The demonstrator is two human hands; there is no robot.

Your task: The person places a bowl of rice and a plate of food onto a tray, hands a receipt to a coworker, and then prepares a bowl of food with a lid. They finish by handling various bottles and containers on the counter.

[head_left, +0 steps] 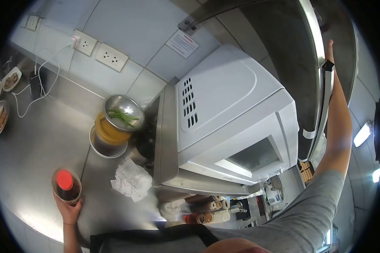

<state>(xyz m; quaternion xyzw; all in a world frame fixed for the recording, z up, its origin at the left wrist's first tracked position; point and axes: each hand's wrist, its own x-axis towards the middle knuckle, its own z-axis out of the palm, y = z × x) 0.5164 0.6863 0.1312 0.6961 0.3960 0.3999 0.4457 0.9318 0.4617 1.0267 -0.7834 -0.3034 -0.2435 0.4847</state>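
At the lower left, my left hand (70, 209) is wrapped round a round container (55, 182) on the steel counter. A dark bottle with a red cap (65, 180) stands inside it. My right arm stretches far up to the upper right, where my right hand (330, 52) is at the edge of a metal shelf (314, 38). One finger points upward; the other fingers are hidden, so I cannot tell whether they grip anything. Below and left of that arm, a white microwave (236, 101) sits on a raised steel shelf.
A steel bowl of green vegetables (121, 113) rests on a yellow-lidded tub (109, 131). Crumpled papers (133, 179) lie nearby on the counter (33, 143). A white cable (57, 59) runs from the wall outlet. Food dishes (11, 79) stand far left; several bottles (211, 206) sit below the microwave.
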